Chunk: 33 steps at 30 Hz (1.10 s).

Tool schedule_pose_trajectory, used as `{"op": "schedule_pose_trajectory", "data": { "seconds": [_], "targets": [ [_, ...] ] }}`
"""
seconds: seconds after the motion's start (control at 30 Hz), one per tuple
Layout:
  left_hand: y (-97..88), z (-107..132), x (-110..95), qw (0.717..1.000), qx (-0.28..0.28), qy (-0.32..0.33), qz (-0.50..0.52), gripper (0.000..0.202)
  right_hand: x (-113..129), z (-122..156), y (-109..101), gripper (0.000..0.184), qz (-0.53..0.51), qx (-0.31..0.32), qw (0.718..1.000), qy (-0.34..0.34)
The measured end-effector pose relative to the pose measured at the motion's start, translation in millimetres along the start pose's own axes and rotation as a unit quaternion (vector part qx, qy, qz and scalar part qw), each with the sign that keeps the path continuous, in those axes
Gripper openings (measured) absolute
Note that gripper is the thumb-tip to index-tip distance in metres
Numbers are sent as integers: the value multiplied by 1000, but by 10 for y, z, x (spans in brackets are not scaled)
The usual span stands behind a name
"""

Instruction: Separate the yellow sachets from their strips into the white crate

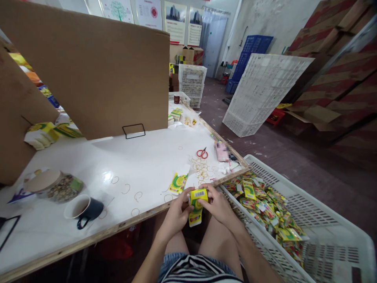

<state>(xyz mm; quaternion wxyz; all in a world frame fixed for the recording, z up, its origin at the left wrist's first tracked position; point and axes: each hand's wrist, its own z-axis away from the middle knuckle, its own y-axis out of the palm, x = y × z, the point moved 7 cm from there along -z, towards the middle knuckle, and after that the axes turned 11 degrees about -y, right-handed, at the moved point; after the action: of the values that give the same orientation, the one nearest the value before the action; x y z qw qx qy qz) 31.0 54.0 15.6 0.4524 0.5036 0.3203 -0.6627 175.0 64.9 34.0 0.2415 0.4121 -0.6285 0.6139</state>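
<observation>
Just off the table's front edge, above my lap, a yellow and green printed card packet (195,218) with a barcode hangs between my hands. My left hand (176,214) grips its left side, thumb on the front. From the right, my right hand (217,202) holds its upper part, with the thumb pressed on the printed face. Whether this is one packet or a small stack I cannot tell. On the white table nearby lies a similar yellow and green packet (178,182). Loose rubber bands (202,168) are heaped beyond it, beside red-handled scissors (202,153).
A white plastic crate (332,220) with many small packets (265,210) stands at my right. On the table's left are a dark blue mug (93,208) and a lidded jar (63,188). A tall cardboard sheet (118,74) stands across the back. Stacked white crates (265,90) occupy the floor.
</observation>
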Motion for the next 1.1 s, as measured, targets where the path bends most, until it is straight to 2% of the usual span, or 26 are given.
{"op": "schedule_pose_trajectory", "data": {
  "seconds": [0.1, 0.2, 0.33, 0.5, 0.6, 0.7, 0.83, 0.97, 1.1],
  "targets": [
    [6, 6, -10, 1000, 9, -3, 8, 60, -45, -19, -17, 30, 38, -5, 999, 15],
    [20, 7, -26, 999, 24, -2, 41, 60, -55, -27, -8, 33, 58, 15, 998, 23],
    [23, 5, -38, 996, 42, 8, 82, 59, -17, -15, 10, 39, -30, 35, 999, -7],
    [32, -6, -32, 994, 59, 5, 94, 57, -27, 7, -107, 34, -84, -49, 994, -41],
    [46, -13, -37, 993, 64, 7, 95, 58, -58, 7, -56, 29, -165, -64, 983, -47],
    [42, -19, -20, 994, 52, 6, 96, 59, -79, 3, 6, 23, -217, -78, 972, -48],
    [39, -8, 12, 994, 35, 0, 105, 56, -72, 1, 14, 21, -224, -95, 969, -45],
    [72, 13, -41, 993, 37, 14, 115, 51, -29, 4, -17, 18, -244, -99, 964, -45],
    [-9, -3, -132, 995, -49, 61, 66, 25, 19, 30, -39, 13, -249, -128, 959, -50]
  ]
}}
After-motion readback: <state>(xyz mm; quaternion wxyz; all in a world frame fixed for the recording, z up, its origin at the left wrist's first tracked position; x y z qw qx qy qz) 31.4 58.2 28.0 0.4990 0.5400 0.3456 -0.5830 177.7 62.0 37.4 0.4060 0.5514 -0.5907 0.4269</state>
